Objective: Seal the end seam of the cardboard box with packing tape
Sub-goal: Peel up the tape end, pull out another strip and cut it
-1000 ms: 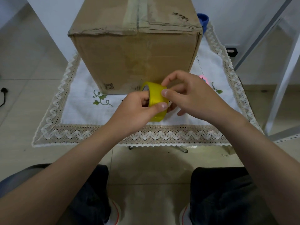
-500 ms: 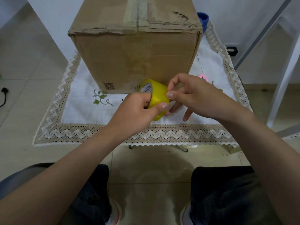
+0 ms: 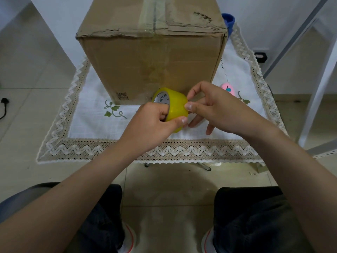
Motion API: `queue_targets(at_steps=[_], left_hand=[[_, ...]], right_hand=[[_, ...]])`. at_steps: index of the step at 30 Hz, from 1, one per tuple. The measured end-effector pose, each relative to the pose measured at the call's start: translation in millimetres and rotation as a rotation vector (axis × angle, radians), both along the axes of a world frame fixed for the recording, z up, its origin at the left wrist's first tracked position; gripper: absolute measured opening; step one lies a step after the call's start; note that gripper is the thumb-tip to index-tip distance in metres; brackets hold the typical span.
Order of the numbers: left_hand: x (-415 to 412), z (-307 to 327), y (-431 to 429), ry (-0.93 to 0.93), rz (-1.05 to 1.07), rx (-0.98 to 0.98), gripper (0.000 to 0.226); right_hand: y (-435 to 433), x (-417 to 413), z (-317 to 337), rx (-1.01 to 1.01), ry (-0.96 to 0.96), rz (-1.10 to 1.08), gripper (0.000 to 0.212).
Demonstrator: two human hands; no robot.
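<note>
A large brown cardboard box [image 3: 149,66] stands on the small cloth-covered table [image 3: 91,125]; old tape runs along its top centre seam. In front of the box my left hand [image 3: 155,123] grips a yellow roll of packing tape [image 3: 175,105], fingers through its core and thumb on the outer face. My right hand [image 3: 217,110] is at the roll's right edge, thumb and forefinger pinched on the tape's surface there. No pulled-out strip of tape is visible.
A pink object [image 3: 228,89] lies on the cloth to the right of the box. A blue cup [image 3: 228,21] sits behind the box's right corner. White frame bars [image 3: 317,88] stand at the right. My knees and shoes show below the table edge.
The roll has tilted so its printed core faces up and left. My right hand has shifted slightly right, its fingers pinching at the roll's edge. The box has not moved.
</note>
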State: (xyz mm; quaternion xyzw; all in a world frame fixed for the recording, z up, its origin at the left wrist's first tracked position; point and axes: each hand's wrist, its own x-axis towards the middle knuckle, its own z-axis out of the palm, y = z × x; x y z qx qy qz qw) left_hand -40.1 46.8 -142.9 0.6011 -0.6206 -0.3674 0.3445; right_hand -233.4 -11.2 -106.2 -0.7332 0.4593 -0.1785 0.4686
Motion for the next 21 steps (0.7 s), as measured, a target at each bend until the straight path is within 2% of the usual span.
queue_targets(at_steps=[4, 8, 12, 21], left_hand=[[2.1, -3.9, -1.2, -0.031, 0.000, -0.030, 0.047], [0.1, -3.2, -1.2, -0.032, -0.005, -0.039, 0.052], [-0.5, -2.6, -1.9, -0.024, 0.002, -0.048, 0.046], [1.0, -5.7, -1.4, -0.020, -0.004, -0.024, 0.068]], right_hand=[[2.6, 2.3, 2.2, -0.030, 0.019, -0.011, 0.010], [6.8, 4.5, 6.3, -0.016, -0.003, -0.042, 0.009], [6.9, 5.2, 5.4, -0.017, 0.001, -0.058, 0.011], [6.0, 6.3, 4.1, -0.025, -0.013, -0.056, 0.011]])
